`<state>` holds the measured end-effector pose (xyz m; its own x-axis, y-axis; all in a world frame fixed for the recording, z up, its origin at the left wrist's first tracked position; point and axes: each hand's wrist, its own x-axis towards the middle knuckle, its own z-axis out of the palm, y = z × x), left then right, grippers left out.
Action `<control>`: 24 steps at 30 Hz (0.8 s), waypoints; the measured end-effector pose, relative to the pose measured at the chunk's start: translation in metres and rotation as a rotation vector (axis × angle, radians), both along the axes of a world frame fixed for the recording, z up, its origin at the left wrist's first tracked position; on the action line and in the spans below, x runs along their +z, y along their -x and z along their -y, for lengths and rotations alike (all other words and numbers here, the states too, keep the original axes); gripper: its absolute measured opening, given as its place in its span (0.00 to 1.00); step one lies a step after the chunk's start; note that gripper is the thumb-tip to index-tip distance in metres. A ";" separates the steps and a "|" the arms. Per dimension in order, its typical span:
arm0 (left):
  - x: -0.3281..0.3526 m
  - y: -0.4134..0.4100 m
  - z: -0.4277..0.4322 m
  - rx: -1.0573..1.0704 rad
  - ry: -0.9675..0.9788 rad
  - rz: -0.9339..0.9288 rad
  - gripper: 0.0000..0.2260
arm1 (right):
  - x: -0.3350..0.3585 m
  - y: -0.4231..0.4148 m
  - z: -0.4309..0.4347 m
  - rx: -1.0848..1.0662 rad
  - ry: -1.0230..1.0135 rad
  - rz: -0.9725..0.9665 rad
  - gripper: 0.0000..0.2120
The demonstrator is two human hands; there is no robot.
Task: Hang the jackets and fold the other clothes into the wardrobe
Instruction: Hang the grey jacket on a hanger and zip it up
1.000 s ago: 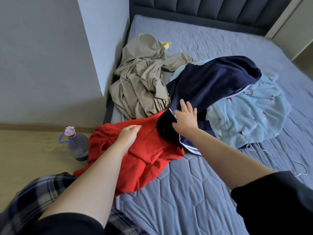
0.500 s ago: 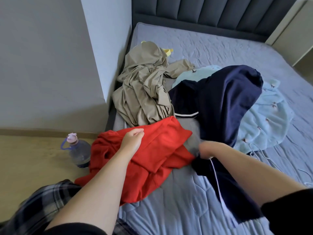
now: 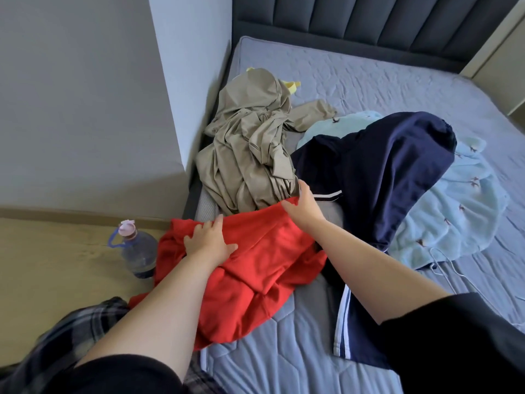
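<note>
I press my left hand (image 3: 208,241), fingers spread flat, on the crumpled red top (image 3: 264,265) at the bed's (image 3: 298,356) left edge; my right hand (image 3: 302,207), fingers straight, touches its far hem.

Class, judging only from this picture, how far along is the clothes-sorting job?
Done: nothing; no garment looks folded or hung. In hand: the left hand and right hand lie on the red garment. Left: the khaki garment, navy garment and light blue garment lie unfolded; the wire hangers are unused.
</note>
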<state>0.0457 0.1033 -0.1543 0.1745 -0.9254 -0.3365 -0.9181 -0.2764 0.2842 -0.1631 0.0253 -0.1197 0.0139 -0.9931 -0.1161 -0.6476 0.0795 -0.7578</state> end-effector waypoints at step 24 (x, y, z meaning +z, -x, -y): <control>0.053 0.003 -0.001 0.155 0.284 -1.132 0.13 | 0.023 -0.033 -0.039 -0.111 0.164 0.317 0.10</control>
